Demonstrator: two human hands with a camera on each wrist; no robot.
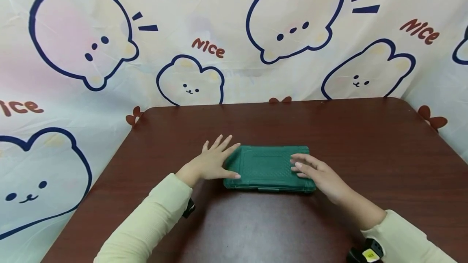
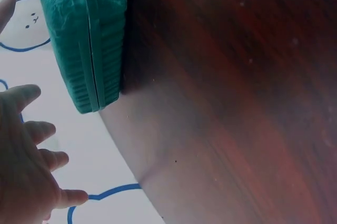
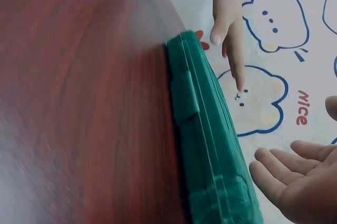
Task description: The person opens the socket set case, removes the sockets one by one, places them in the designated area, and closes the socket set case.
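Observation:
A closed green plastic case (image 1: 268, 167) lies flat on the dark wooden table, its latch (image 3: 184, 95) on the front side in the right wrist view. My left hand (image 1: 215, 161) is at the case's left end with fingers spread; in the left wrist view the left hand (image 2: 23, 155) shows apart from the case (image 2: 87, 40). Over the right end is my right hand (image 1: 316, 173), fingers loosely bent and holding nothing. The right wrist view shows the right hand (image 3: 303, 176) beside the case (image 3: 208, 145), with a gap between them. What is inside the case is hidden.
The brown table (image 1: 270, 222) reaches back to a pale cloth backdrop (image 1: 234, 23) printed with cartoon bears. A black strap device (image 1: 367, 251) is worn on my right wrist, and another dark one (image 1: 189, 208) on the left.

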